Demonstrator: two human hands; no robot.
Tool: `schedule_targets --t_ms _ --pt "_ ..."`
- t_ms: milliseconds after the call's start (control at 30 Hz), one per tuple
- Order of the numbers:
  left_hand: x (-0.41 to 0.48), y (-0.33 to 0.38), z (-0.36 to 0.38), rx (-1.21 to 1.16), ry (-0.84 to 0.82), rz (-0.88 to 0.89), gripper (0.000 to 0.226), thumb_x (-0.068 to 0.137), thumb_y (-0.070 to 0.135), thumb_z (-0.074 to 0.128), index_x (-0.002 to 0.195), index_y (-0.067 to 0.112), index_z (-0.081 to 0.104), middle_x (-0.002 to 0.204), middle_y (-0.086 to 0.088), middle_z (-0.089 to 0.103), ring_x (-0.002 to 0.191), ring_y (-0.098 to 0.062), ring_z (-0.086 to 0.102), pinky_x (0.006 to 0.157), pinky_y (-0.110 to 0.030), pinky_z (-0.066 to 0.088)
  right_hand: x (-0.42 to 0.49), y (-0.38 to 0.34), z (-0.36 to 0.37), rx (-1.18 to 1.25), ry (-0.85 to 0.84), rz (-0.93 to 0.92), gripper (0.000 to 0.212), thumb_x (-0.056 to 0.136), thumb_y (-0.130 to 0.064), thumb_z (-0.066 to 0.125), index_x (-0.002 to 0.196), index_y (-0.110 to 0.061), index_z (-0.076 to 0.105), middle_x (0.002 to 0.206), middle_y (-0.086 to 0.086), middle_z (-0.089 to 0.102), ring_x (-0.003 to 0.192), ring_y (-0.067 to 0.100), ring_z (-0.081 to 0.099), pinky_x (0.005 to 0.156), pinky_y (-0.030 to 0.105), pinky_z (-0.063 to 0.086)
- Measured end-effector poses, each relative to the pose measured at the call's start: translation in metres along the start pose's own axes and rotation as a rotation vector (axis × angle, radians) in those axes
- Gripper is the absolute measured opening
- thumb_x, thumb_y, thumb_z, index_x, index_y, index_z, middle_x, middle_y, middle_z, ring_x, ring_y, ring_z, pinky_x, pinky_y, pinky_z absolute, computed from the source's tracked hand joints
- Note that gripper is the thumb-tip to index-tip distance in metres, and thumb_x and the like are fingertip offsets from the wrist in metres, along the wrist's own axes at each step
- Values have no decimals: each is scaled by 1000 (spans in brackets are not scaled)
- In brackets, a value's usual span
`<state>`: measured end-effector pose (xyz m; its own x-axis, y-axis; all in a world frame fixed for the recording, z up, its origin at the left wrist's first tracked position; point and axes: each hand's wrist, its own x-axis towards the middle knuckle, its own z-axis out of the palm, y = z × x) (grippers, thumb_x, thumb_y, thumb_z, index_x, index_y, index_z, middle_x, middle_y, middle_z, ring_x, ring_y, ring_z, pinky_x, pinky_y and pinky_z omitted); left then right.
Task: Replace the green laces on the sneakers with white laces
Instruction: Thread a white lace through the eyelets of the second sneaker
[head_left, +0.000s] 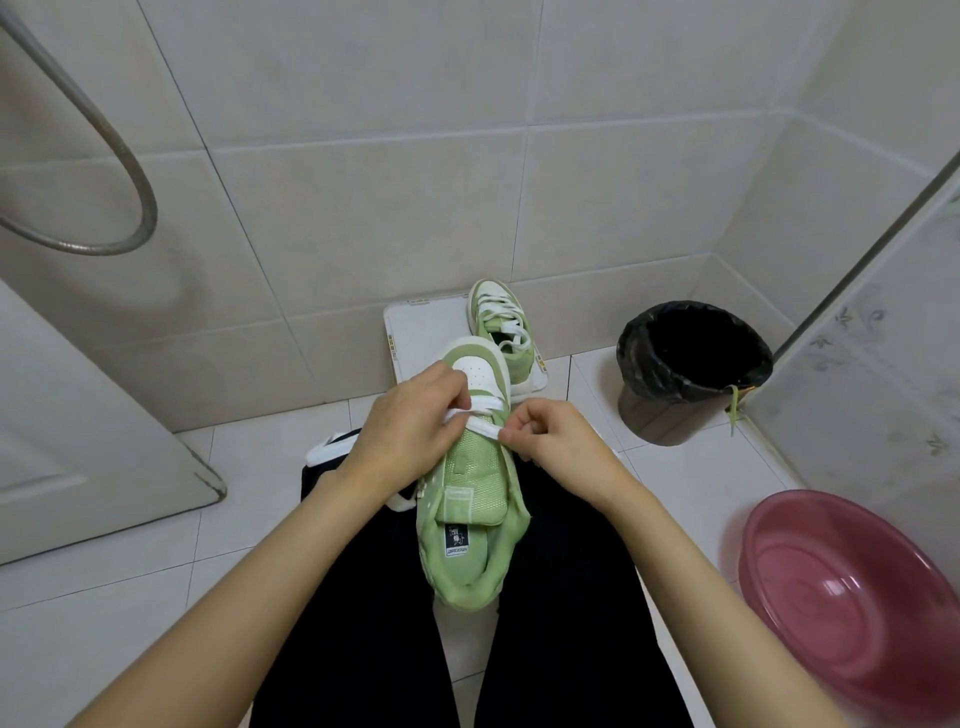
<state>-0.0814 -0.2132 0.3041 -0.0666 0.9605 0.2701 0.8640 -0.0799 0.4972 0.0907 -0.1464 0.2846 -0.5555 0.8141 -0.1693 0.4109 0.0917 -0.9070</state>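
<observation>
the flat white lace (480, 427) crosses the lowest eyelets of the pale green mesh sneaker (475, 488), which lies on the person's lap, toe away. the left hand (405, 431) grips one run and the right hand (556, 441) pinches the other. the person would do best to even both ends (flat, untwisted) before crossing upward. beyond, the second green sneaker (506, 332) already wears white.

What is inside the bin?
The bin holds a black bag that lines it. A green lace hangs over the rim, down the outside. The inside is too dark to tell whether anything lies at the bottom.
</observation>
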Motion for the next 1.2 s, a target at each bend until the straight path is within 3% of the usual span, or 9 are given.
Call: schedule_targets --t_ms 167,367,467,600,700,767,867,1033,1200 --pt "-2 -11 -8 -318 -129 -214 8 84 16 70 83 16 62 77 9 58 70 -4 51 63 -15 37 6 -2 -10 92 -71 35 16 86 -11 66 73 -15 59 49 -10 48 51 7 45 53 18 37" --pt "-17 -13 -16 174 118 241 7 82 2 56 74 2 55 76 -8 54 66 -23 48 58 -30 37 4 0 -14 118 -76 10 14 88 -8 64 75 -11 60 48 -5 43 46 5 38 49 11 34" --pt "-27 -15 -9 238 157 300 11 80 -2 51 70 0 54 71 -13 54 58 -29 48 56 -28 30 2 -1 -15 125 -44 -10 16 89 -7 62 74 -10 58 48 -3 47 43 3 40 47 11 35" --pt "-34 -26 -6 189 63 194 12 75 -13 61 77 -1 61 82 -13 59 62 -29 53 48 -35 43 1 0 -13 74 -62 -4 15 90 -8 60 75 -11 57 49 -2 53 46 6 46 50 17 40" --pt "-33 -31 -7 100 4 177 13 77 -1 57 86 5 64 89 -6 57 68 -24 53 56 -31 39 2 -1 -15 8 -100 -3 12 90 -9 57 78 -10 56 54 -1 60 50 11 51 58 22 44" --pt "-33 -32 -5 -19 -25 14 17 78 18 46 89 16 59 87 7 56 71 -17 51 61 -31 40 5 -2 -14 -60 -122 -6 9 88 -12 56 79 -10 56 58 -1 64 53 13 55 64 28 46" --pt "-23 -31 -5 -348 -108 -314 26 88 35 36 79 20 55 74 6 62 76 -18 56 74 -35 44 7 -3 -9 -140 -113 0 6 82 -17 54 76 -17 54 59 -3 65 53 12 54 67 34 46" --pt "-7 -23 -5 -246 -187 -424 58 91 57 48 72 3 57 64 -4 51 63 -17 48 64 -32 36 8 -2 -7 -129 -97 0 7 81 -20 55 76 -15 54 54 -3 61 51 11 48 60 32 40" --pt "-3 -22 -10 -317 -273 -434 34 86 43 65 80 10 67 80 -2 64 78 -15 57 79 -32 43 7 -5 -13 16 -138 13 26 87 -27 66 73 -9 53 48 -6 47 45 7 36 46 14 31"
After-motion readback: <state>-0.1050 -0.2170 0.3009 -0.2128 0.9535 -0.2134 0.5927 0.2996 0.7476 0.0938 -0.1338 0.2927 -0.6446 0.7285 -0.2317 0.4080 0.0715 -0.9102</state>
